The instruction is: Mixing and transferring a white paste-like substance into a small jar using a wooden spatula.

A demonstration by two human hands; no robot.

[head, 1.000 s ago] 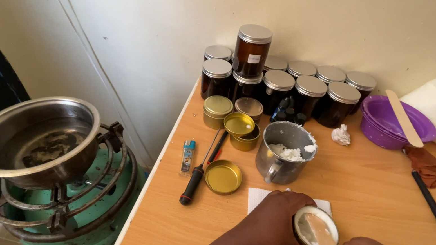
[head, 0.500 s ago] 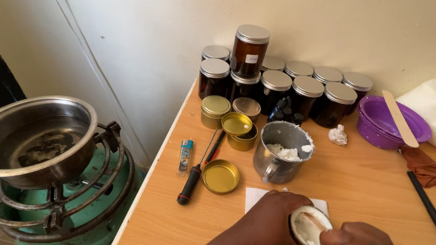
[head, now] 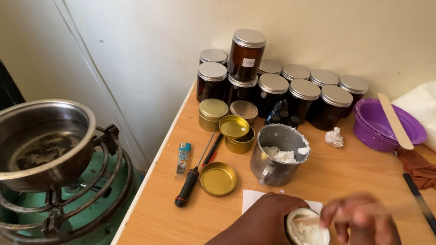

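while the left hand (head: 264,229) wraps around a small round tin (head: 308,235) full of white waxy stuff at the near edge of the wooden table (head: 171,231), the right hand (head: 360,225) is blurred just beside it, fingers pinched on a thin stick that's too smeared to make out properly. tin sits over a white paper sheet (head: 251,198). behind it there's a metal mug (head: 276,154) with white chunks, a gold lid (head: 218,179), a screwdriver (head: 194,174), dark jars (head: 281,88) by the wall, purple bowl (head: 383,125) off right, and a pot (head: 27,143) on the green gas burner (head: 75,239).

Left hand (head: 269,226) cupped, right hand (head: 360,222) blurred
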